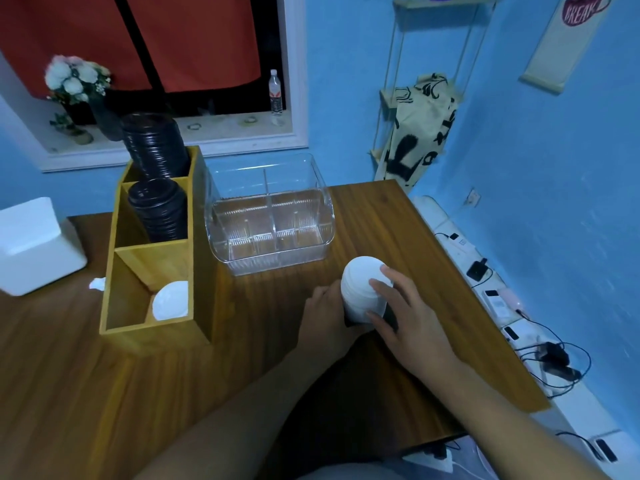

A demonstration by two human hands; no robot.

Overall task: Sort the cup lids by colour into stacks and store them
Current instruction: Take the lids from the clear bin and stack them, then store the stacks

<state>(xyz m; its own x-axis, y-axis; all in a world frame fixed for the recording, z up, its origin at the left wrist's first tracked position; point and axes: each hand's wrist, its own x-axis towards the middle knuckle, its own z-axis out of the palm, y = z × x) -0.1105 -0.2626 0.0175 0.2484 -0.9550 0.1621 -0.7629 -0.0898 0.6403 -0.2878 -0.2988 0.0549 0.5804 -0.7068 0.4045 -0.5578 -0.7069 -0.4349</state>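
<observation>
A stack of white lids (360, 289) stands on the wooden table (398, 220), held between both hands. My left hand (323, 310) grips its left side and my right hand (405, 306) curls over its right side and top. Something black (389, 315) shows at the stack's base. A wooden organiser (197, 271) stands to the left. Its two far compartments hold tall stacks of black lids (154, 147) (161, 209). A few white lids (171, 301) lie in its near compartment.
A clear plastic divided box (273, 216) sits behind the stack. A white box (31, 244) rests at the table's left edge. The table's right edge drops to a ledge with cables and chargers (550, 355). Flowers and a bottle stand on the windowsill.
</observation>
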